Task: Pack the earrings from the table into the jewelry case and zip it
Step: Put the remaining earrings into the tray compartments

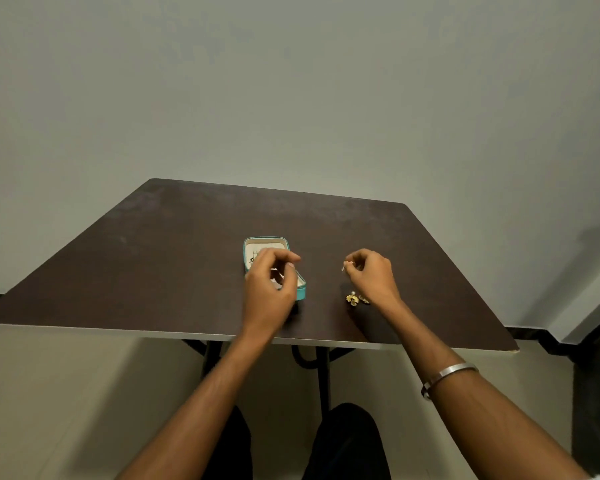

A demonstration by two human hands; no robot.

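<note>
Lying beside right hand (pixel 373 275): gold earrings (pixel 356 299).

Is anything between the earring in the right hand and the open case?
Yes: the left hand hovers over the open jewelry case, covering most of its interior. The right hand pinches a small earring; bare table lies between.

The jewelry case (pixel 274 265) lies open on the table (pixel 153 258), under the left hand (pixel 270 285). The right hand (pixel 371 275) hangs well to its right. Two earrings (pixel 356 298) lie on the table just below the right hand.
</note>
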